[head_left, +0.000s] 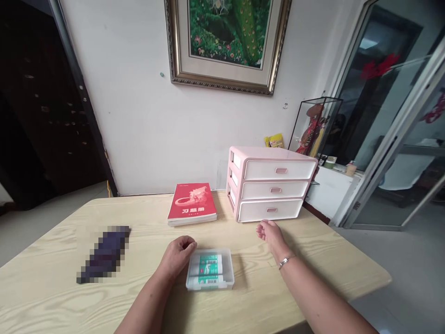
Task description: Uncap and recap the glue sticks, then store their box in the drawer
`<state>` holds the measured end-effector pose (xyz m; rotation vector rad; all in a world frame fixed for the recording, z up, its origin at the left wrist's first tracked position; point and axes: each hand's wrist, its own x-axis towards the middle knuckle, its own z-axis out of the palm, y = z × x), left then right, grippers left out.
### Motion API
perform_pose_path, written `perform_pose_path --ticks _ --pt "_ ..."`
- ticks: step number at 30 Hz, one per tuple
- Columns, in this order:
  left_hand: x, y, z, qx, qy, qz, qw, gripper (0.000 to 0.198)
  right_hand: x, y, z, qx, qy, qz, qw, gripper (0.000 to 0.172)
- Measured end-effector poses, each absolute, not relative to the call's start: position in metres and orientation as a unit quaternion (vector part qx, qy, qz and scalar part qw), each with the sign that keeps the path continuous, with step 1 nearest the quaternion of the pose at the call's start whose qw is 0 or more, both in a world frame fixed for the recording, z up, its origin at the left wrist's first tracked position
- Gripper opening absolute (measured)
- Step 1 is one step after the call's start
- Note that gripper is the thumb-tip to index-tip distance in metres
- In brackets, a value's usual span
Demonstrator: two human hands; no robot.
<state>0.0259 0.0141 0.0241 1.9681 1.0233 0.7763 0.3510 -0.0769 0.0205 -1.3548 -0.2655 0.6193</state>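
A small clear plastic box (210, 269) with green-and-white labelled items inside lies on the light wooden table (313, 273) near its front. My left hand (178, 256) rests on the table against the box's left end, its fingers curled in a loose fist. My right hand (270, 234), a bracelet on the wrist, hovers just in front of the bottom drawer of a pink three-drawer organiser (271, 183); its fingers are loosely curled and hold nothing. All three drawers are closed.
A red book (192, 203) lies left of the organiser. A blurred dark object (104, 254) lies on the table's left. A framed picture (227, 39) hangs on the wall. A glass case (314, 125) and a white cabinet (330, 190) stand at the right, by glass doors.
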Motion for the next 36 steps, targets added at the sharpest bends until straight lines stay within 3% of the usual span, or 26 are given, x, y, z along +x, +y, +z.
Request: perform_pose_path --ticks 4,6,8,10,13,16,19,29,32,36 --pt "0.022 0.007 0.03 0.805 0.339 0.303 0.381 0.028 0.291 -0.112 0.022 -0.632 -0.276 0.302 0.658 0.025" --pt "0.02 0.002 0.033 0.822 0.301 0.279 0.395 0.032 0.261 -0.135 0.026 -0.622 -0.517 0.231 0.542 0.033" --pt "0.017 -0.003 0.033 0.834 0.262 0.252 0.415 0.037 0.239 -0.154 0.029 -0.61 -0.642 0.183 0.426 0.048" --pt "0.013 -0.008 0.029 0.844 0.227 0.233 0.427 0.047 0.226 -0.166 0.028 -0.626 -0.678 0.153 0.353 0.054" --pt "0.007 -0.017 0.019 0.861 0.198 0.231 0.407 0.069 0.222 -0.17 0.021 -0.642 -0.69 0.108 0.315 0.054" --pt "0.002 -0.027 0.01 0.893 0.197 0.238 0.327 0.081 0.223 -0.169 0.011 -0.635 -0.704 0.053 0.314 0.054" --pt "0.002 -0.034 0.006 0.915 0.203 0.242 0.249 0.076 0.22 -0.17 0.001 -0.632 -0.706 0.025 0.32 0.051" --pt "0.003 -0.043 0.005 0.922 0.233 0.263 0.162 0.071 0.202 -0.181 -0.016 -0.656 -0.623 -0.002 0.425 0.029" --pt "0.006 -0.05 0.006 0.917 0.264 0.267 0.135 0.074 0.202 -0.18 -0.019 -0.686 -0.539 0.038 0.488 0.027" --pt "0.012 -0.058 0.006 0.914 0.301 0.251 0.104 0.077 0.202 -0.173 -0.017 -0.703 -0.373 0.203 0.57 0.02"
